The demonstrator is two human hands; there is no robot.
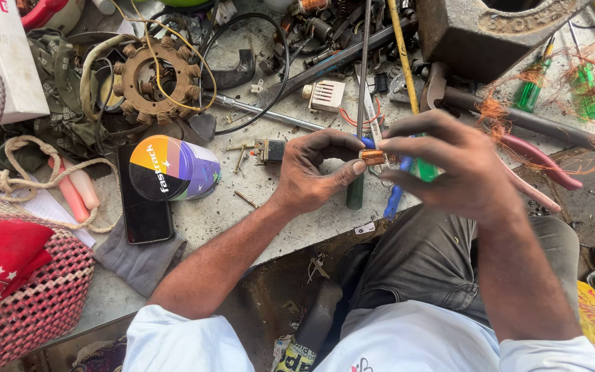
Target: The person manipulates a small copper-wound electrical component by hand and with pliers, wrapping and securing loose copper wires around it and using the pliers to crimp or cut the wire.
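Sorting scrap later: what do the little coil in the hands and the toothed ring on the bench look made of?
The coil, pinched between left hand and right hand, looks like copper wire: shiny orange windings. The toothed ring looks like rusted steel: dull brown, rough.

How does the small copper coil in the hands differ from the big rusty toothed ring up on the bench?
The copper coil is tiny and bright orange; the toothed ring is far larger and dull rusty brown. The coil is pinched between the left hand and right hand above the bench; the ring lies flat on the bench, untouched. The coil looks compact; the ring is open-centred, with a yellow wire looping over it. Both appear to be electrical motor parts.
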